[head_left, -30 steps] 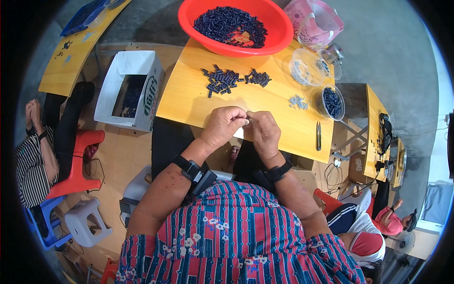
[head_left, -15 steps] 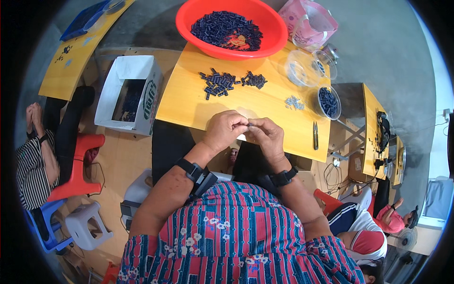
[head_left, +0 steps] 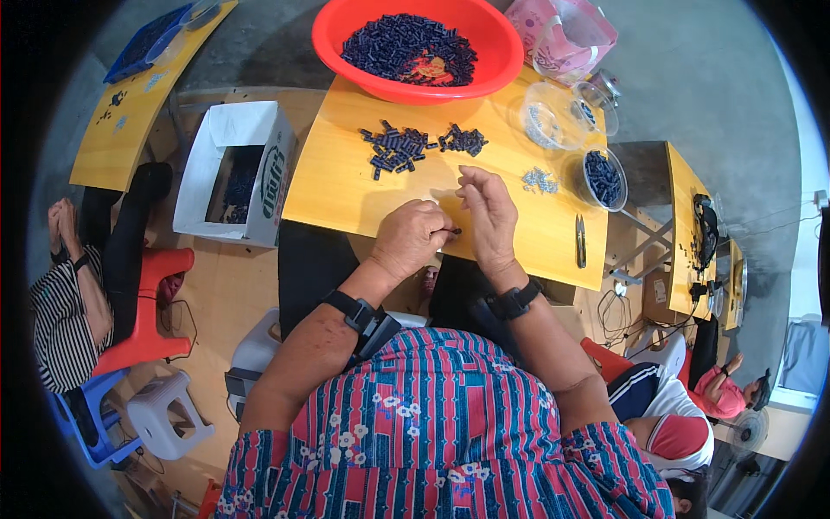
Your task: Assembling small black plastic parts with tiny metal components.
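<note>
Close to the table's near edge, my left hand (head_left: 411, 237) is closed, thumb and fingertips pinching a small dark cylindrical piece (head_left: 456, 231). My right hand (head_left: 491, 218) is just to the right, raised with its fingers stretched out loosely; I see nothing in it. Beyond both hands lie a larger pile of dark cylindrical pieces (head_left: 396, 149) and a smaller pile (head_left: 462, 140). A little heap of tiny silvery pieces (head_left: 540, 181) is right of my right hand. Thread snips (head_left: 580, 241) rest farther right on the yellow table (head_left: 333, 197).
A red basin (head_left: 328, 39) of dark pieces stands at the back. Clear tubs, one a bowl of dark pieces (head_left: 603, 180), line the right edge by a pink bag (head_left: 571, 39). A white box (head_left: 197, 212) is left. Other people sit at both sides.
My right hand has let go and moved up and away from the left, its fingers straightening. The left hand keeps the dark piece, which now shows at its fingertips.
</note>
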{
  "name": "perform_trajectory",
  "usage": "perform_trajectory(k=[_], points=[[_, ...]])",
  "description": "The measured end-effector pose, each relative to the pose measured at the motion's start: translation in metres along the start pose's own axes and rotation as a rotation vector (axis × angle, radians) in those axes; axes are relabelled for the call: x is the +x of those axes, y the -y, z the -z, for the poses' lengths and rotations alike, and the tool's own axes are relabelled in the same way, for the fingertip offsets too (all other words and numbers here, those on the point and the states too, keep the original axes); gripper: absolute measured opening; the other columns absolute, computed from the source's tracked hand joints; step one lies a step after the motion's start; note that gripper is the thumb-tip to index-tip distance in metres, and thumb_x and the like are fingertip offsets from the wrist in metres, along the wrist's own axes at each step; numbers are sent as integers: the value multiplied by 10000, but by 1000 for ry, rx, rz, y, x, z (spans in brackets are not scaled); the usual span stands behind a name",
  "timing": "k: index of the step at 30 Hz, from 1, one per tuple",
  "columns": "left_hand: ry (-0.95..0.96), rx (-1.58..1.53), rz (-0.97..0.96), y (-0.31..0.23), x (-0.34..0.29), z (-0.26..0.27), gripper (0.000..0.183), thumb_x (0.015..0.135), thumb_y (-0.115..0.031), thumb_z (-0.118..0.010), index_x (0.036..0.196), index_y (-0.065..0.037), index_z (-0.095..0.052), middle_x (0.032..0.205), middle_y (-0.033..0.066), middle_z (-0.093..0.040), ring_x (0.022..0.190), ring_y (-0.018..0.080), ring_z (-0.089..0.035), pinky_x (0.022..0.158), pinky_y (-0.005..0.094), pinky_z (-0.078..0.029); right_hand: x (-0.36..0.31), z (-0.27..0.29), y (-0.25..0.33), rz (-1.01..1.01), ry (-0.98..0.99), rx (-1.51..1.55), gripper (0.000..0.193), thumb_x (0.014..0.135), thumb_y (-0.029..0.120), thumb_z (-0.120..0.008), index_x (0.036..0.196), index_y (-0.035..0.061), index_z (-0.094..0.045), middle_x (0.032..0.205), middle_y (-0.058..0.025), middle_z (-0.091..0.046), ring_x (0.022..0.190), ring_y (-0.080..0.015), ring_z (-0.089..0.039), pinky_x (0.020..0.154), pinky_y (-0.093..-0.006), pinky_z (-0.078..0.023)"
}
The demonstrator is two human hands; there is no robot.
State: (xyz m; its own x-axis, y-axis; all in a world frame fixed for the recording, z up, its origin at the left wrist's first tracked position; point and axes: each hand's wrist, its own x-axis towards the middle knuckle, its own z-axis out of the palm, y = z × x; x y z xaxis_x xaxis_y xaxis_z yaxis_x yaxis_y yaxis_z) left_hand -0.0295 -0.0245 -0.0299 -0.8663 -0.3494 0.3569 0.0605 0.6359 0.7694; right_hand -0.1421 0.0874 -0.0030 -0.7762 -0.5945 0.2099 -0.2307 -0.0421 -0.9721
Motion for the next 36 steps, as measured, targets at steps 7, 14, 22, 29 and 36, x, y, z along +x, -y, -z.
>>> perform_trajectory(k=[7, 14, 22, 29, 36], points=[[32, 31, 49, -1, 0, 2, 92, 760, -141, -765, 835, -89, -754, 866, 82, -697, 857, 297, -667, 763, 410, -550, 11, -13, 9, 278, -20, -375, 239, 953, 5, -599, 1180, 26, -671, 1004, -123, -627, 938, -238, -636, 851, -326, -513], [116, 18, 287, 1, -1, 0, 179, 774, -171, -742, 921, -69, -739, 965, 149, -722, 949, 380, -676, 790, 479, -551, 20, -33, 6, 357, 327, -467, 378, 922, 253, -661, 1244, 56, -639, 1112, -200, -619, 1086, -389, -588, 957, -444, -496], [-49, -198, 210, 1, -4, -2, 331, 856, -228, -697, 1144, -71, -658, 1041, 168, -705, 936, 397, -684, 768, 482, -553, 20, -35, -1, 373, 444, -425, 614, 932, 546, -609, 1257, 26, -634, 1167, -195, -639, 1102, -393, -588, 975, -455, -483], [-64, -131, 150, 13, -11, -11, 295, 881, -231, -699, 1127, -74, -654, 1040, 142, -698, 962, 368, -683, 779, 452, -558, 22, -35, 0, 328, 485, -426, 752, 880, 660, -611, 1253, 8, -628, 1156, -209, -639, 1078, -394, -586, 964, -465, -479], [-53, -87, 110, 14, -12, -13, 283, 878, -207, -715, 1123, -78, -654, 1049, 123, -693, 975, 336, -687, 788, 420, -566, 22, -35, -3, 307, 500, -427, 828, 850, 717, -614, 1257, -4, -624, 1124, -220, -634, 1043, -401, -591, 948, -464, -482]])
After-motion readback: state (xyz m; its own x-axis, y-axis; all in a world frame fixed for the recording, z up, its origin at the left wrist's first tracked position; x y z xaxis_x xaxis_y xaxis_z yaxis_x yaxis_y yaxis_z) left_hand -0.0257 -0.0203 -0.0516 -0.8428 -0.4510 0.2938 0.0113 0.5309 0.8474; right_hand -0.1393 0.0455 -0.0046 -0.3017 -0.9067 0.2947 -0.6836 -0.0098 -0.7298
